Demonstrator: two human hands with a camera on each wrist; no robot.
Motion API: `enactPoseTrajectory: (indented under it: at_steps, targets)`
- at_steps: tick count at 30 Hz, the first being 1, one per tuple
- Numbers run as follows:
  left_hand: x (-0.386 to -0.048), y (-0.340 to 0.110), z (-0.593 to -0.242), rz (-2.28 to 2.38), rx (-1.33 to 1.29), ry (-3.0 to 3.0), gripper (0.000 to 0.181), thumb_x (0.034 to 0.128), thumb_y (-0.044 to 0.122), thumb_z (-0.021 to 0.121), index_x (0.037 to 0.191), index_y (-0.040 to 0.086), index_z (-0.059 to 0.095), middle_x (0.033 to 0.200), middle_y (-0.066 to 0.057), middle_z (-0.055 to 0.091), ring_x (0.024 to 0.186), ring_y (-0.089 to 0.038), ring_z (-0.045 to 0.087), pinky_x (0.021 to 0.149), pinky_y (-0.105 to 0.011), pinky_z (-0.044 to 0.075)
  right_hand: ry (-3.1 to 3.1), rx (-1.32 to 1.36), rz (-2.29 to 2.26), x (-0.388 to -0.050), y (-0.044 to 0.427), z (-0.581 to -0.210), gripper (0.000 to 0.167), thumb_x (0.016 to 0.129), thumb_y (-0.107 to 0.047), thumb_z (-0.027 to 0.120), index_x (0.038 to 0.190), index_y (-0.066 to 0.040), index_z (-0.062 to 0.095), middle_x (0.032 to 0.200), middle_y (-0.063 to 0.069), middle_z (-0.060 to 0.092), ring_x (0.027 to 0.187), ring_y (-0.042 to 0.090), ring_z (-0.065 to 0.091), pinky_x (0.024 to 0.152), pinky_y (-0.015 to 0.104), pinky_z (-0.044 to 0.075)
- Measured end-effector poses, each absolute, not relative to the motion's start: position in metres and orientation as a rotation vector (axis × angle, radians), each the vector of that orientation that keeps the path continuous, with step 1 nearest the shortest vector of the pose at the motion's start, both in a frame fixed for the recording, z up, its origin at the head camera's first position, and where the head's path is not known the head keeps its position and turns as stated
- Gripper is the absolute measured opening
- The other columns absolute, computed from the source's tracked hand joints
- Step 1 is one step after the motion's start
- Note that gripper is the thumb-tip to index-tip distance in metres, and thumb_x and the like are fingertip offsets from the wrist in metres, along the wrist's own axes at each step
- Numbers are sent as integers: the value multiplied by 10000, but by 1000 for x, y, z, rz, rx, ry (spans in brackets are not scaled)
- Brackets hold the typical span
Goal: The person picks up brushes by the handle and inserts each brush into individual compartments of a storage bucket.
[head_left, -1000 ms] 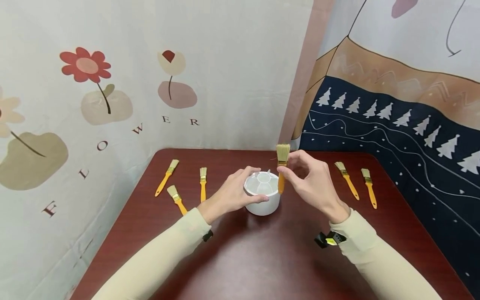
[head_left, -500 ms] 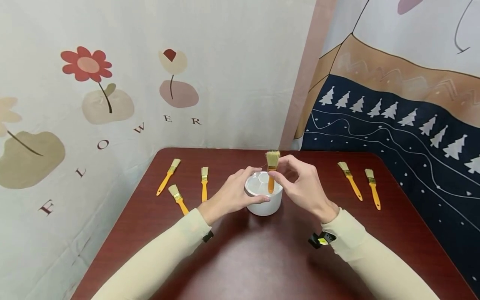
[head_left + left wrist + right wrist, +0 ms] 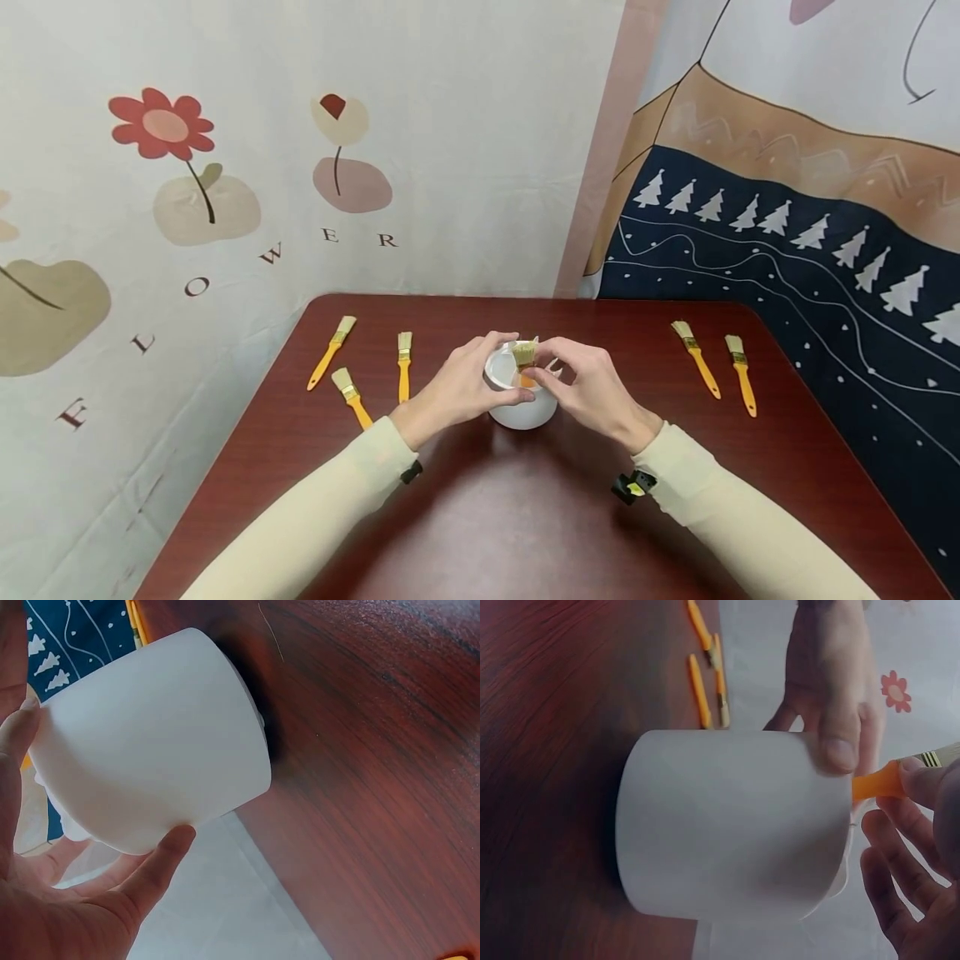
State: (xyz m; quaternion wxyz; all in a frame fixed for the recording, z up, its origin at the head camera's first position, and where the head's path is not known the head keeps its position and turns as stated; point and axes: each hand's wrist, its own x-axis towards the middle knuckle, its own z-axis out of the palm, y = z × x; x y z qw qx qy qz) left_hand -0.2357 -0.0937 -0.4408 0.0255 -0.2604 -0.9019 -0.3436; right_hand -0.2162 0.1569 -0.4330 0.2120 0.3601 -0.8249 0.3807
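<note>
So the right hand (image 3: 592,388) is pinching a brush (image 3: 524,357) at the white container's (image 3: 522,415) opening, handle (image 3: 877,784) pointing down inside, while the left hand (image 3: 461,385) is gripping the container's rim. Brush is looking light and stiff, so I'd be holding it near the metal band (image 3: 931,759); the container's probably light too, maybe slippery.

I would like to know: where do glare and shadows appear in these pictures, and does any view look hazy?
Head view: pale glare on the near part of the table, soft shadows beside both sleeves; left wrist view: a dark shadow by the base of the white container; right wrist view: slightly hazy and muted, the lying brushes lacking fine detail.
</note>
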Motion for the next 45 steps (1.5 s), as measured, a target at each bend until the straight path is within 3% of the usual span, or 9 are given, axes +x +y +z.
enactPoseTrajectory:
  at_steps: [9, 22, 30, 45]
  targets:
    - [-234, -95, -442, -1091, -809, -2760, 953, 896, 536, 1015, 1679, 211, 580, 1521, -105, 739, 1318, -297, 747, 1045, -465, 661, -2326, 1055, 865, -218, 162, -439, 280, 939, -42, 970, 1185, -112, 854, 1060, 30, 846, 968, 183, 756, 788, 377, 688]
    - [-237, -99, -442, -1067, -823, -2752, 972, 907, 532, 1008, 1710, 219, 557, 1525, -107, 728, 1396, -319, 729, 1124, -517, 647, -2397, 1092, 797, -213, 167, -438, 341, 1002, -102, 924, 1337, -141, 872, 1256, 15, 877, 1066, 194, 734, 921, 453, 628]
    - [-235, -97, -445, -1080, -830, -2756, 959, 927, 533, 989, 1713, 196, 557, 1556, -107, 717, 1417, -332, 720, 1140, -537, 635, -2384, 1097, 833, -209, 170, -442, 364, 1005, -91, 917, 1360, -152, 861, 1250, 17, 865, 1041, 260, 758, 891, 440, 628]
    - [-234, -98, -445, -1096, -841, -2758, 951, 931, 545, 978, 1723, 242, 549, 1675, -30, 661, 1501, -300, 672, 1201, -546, 599, -2314, 1049, 898, -205, 182, -441, 396, 966, -1, 927, 1333, -131, 858, 1190, 8, 852, 1090, 187, 788, 966, 439, 705]
